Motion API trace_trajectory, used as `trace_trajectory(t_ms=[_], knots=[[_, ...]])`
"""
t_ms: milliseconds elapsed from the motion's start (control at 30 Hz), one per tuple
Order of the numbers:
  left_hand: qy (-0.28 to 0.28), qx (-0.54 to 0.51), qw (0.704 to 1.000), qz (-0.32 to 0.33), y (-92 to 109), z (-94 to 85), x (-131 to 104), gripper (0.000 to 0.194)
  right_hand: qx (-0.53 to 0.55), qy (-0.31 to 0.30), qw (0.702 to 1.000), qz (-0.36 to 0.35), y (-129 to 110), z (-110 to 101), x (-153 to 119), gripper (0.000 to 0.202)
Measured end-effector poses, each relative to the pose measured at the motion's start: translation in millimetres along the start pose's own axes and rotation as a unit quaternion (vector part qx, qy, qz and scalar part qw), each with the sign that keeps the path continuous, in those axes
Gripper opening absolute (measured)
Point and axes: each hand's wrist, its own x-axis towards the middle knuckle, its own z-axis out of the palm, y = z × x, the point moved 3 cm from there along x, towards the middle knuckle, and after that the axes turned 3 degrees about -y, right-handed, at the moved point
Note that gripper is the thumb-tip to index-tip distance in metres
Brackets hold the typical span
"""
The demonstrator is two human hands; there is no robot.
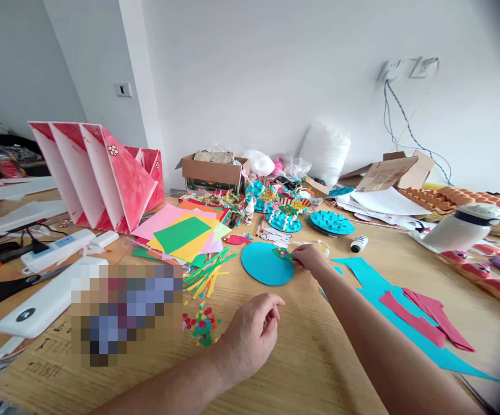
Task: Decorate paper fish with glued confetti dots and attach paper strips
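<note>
My right hand [310, 256] pinches a small green paper fish [281, 252] with colored dots by its tail end. The fish lies over the right part of a round blue paper disc [262, 264] on the table. My left hand [252, 331] rests in front of the disc, loosely curled with the index finger stretched out and nothing visible in it. Left of that hand lies a scatter of small paper dots [204, 325]. Behind them are thin green and yellow paper strips [209, 271]. Just beyond the disc lie a red paper cutout [238, 239] and a white paper cutout [276, 236].
Colored paper sheets [183, 236] lie left of the disc, blue paper offcuts [388, 300] to its right. Farther back stand a glue bottle [249, 211] and blue decorated discs [331, 222]. A power bank [53, 297], red file holder [120, 178] and white flask [461, 227] flank the workspace.
</note>
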Motion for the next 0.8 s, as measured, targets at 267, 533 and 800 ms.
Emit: trace_trajectory(t_ms=[267, 533, 800], knots=[[-0.010, 0.034, 0.999, 0.012, -0.2, -1.3, 1.6, 0.029, -0.131, 0.095, 0.984, -0.069, -25.6, -5.8, -20.9, 0.019], [-0.106, 0.103, 0.988, 0.050, 4.6, 10.8, -2.3, 0.021, -0.174, 0.061, 0.954, -0.237, -72.9, 7.2, -31.1, 0.023], [-0.194, 0.214, 0.945, 0.152, -0.7, 10.9, -6.6, 0.018, -0.217, -0.012, 0.932, -0.289, -126.2, 51.1, -13.7, 0.026]])
